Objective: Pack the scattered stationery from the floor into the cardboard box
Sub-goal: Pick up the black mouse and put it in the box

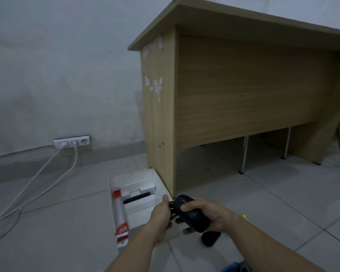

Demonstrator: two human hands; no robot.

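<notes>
An open white cardboard box (pixel 132 176) lies on the floor tiles against the desk's side panel. Inside it a red and white tube (pixel 121 214) leans along the left wall, beside white inserts and a dark slot. My right hand (pixel 208 212) grips a black oblong object (pixel 192 214) just right of the box's near corner. My left hand (pixel 161 214) pinches a dark bit at that object's left end, over the box's right rim. Another black item (pixel 210 238) lies on the floor under my right hand.
A wooden desk (pixel 243 85) stands right behind the box, with metal chair legs (pixel 243 154) beyond it. White cables (pixel 37 185) run across the floor from a wall socket strip (pixel 72 142). A small yellow thing (pixel 244 216) and a blue thing (pixel 234 266) lie near my right arm.
</notes>
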